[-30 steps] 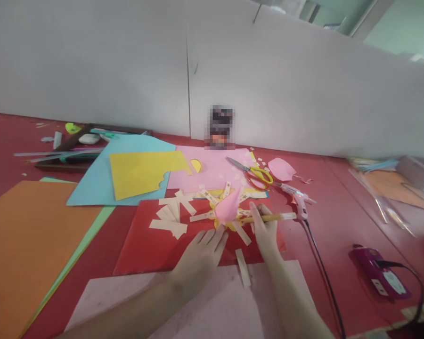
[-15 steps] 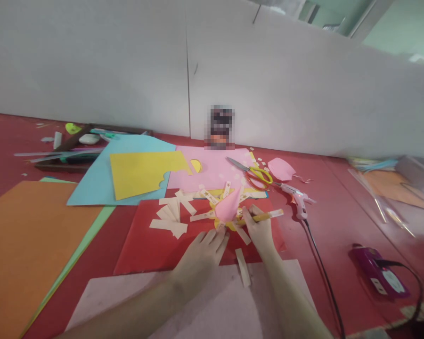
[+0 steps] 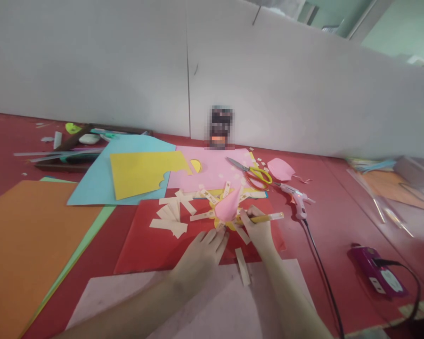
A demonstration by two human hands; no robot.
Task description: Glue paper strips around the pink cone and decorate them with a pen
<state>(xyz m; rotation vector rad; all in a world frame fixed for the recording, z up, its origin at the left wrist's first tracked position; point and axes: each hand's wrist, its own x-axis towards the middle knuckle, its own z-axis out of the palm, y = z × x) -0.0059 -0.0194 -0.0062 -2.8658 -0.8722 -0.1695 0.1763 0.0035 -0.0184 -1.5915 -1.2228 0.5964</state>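
Observation:
My right hand (image 3: 257,230) is closed around a gold-coloured pen (image 3: 265,218), its tip end near a strip on the right of a paper flower. The flower has a yellow scalloped base (image 3: 218,224), a pink paper cone (image 3: 228,205) standing on it, and cream strips with markings (image 3: 208,196) fanned around. My left hand (image 3: 207,247) lies flat with fingers stretched out, fingertips at the flower's near edge. Under both hands is a red sheet (image 3: 144,249). Loose cream strips (image 3: 169,216) lie left of the flower, and one more strip (image 3: 242,267) lies between my forearms.
Scissors (image 3: 254,174) and a pink glue gun (image 3: 298,200) with a cord lie at the right. Beyond them sits a purple power socket box (image 3: 379,273). Yellow card (image 3: 141,174), blue card (image 3: 92,188) and orange card (image 3: 31,235) cover the left. A white partition (image 3: 109,66) stands behind.
The pen in my right hand has tilted slightly, its back end a little lower. My left hand and the paper flower have stayed in place.

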